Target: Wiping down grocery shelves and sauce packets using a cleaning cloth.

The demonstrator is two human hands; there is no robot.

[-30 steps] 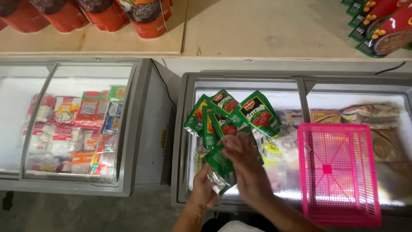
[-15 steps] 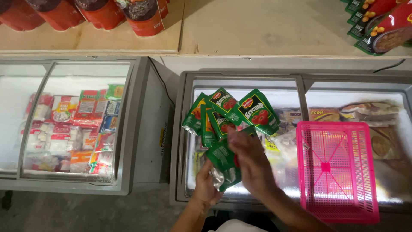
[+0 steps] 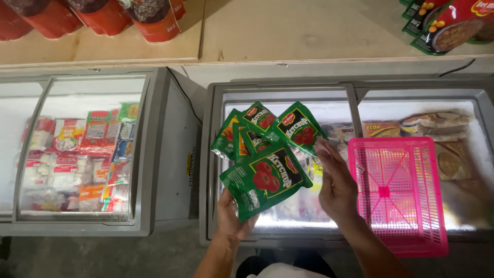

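My left hand (image 3: 234, 219) grips the lower corner of a green sauce pouch with red tomatoes (image 3: 265, 177), held flat over the right chest freezer (image 3: 213, 154). Behind it several more green pouches (image 3: 262, 128) lie fanned on the freezer's glass lid. My right hand (image 3: 334, 180) hovers just right of the pouches, fingers loosely apart, its fingertips near the rightmost pouch (image 3: 298, 128); nothing is in it.
A pink plastic basket (image 3: 393, 193) rests on the freezer lid to the right. Frozen packets (image 3: 417, 126) show under the glass. A second freezer (image 3: 77, 154) full of packets stands at left. Red and green goods (image 3: 149, 18) lie on the wooden shelf above.
My left hand has brought one pouch up and turned it face-up in front of the fan. My right hand has let go and moved off to the right.
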